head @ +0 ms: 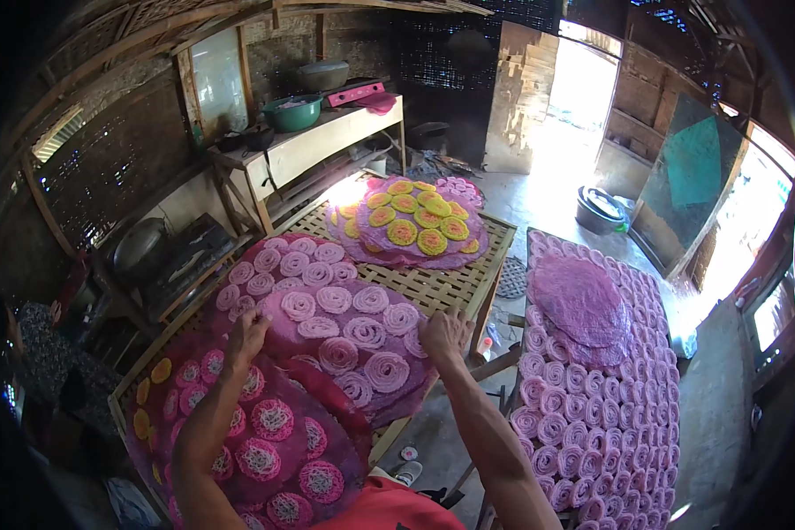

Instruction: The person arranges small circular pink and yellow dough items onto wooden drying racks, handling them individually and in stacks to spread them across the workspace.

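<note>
Between my hands a pink-stained sheet [318, 298] carries several pale pink coiled rounds [364, 332], which look like strands laid in spirals. At its left edge my left hand [246, 339] pinches the sheet between thumb and fingers. My right hand [447, 336] is closed over the sheet's right edge, with its fingertips partly hidden. Below and to the left, a darker magenta sheet [291, 391] holds bright pink rounds with whitish centres [258, 457]. Behind the held sheet, another sheet bears more pale pink rounds [295, 264].
A woven bamboo table [430, 285] supports the sheets, including a pile with yellow rounds [404, 232]. To the right, a long rack [589, 424] is covered in pink coils, with purple sheets [580, 305] on top. A wooden bench [331, 146] holds a green basin [293, 116].
</note>
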`<state>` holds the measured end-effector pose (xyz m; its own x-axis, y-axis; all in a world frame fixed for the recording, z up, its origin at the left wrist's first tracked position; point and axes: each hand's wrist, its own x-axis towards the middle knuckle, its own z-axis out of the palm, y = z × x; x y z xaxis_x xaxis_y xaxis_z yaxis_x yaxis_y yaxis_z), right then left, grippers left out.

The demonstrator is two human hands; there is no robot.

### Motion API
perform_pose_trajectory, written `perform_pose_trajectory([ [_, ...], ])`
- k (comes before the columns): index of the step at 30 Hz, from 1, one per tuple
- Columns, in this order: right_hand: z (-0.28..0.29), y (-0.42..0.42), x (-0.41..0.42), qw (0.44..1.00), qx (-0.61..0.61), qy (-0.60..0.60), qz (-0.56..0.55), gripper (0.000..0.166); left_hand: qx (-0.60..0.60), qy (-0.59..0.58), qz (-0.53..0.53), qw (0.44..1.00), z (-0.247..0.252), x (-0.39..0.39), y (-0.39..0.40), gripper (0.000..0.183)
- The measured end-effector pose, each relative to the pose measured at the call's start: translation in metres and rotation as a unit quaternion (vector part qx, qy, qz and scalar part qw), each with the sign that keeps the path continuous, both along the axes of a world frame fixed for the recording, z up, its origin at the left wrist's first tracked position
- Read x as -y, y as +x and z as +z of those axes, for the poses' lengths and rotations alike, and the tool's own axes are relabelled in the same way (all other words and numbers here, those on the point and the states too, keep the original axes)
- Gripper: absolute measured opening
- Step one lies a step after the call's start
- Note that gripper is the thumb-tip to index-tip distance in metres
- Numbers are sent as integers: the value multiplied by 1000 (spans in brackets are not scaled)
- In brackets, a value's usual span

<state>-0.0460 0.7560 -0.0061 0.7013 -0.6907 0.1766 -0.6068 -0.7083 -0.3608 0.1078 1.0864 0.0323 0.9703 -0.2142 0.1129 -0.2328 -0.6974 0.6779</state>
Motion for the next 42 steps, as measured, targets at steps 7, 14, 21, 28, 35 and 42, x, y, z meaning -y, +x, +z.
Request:
perform_pose_trajectory([
  [7,1,2,2,998,46,29,18,26,34,-12,-46,998,-14,-3,10,31],
  [14,10,-7,-3,982,158,58,83,18,120,-43,-47,991,-1,20,-3,27],
  [21,57,-14,0,949,274,69,138,11,172,-98,-79,977,9,46,9,20],
  [28,100,-77,45,932,355,29,64,11,166,-141,-165,962,53,122,3,18],
  [35,110,-248,83,926,341,-16,-163,14,-9,-215,-336,917,80,243,-94,19],
  [42,91,-455,71,886,302,-63,-347,16,13,-240,-534,811,38,376,-252,21],
])
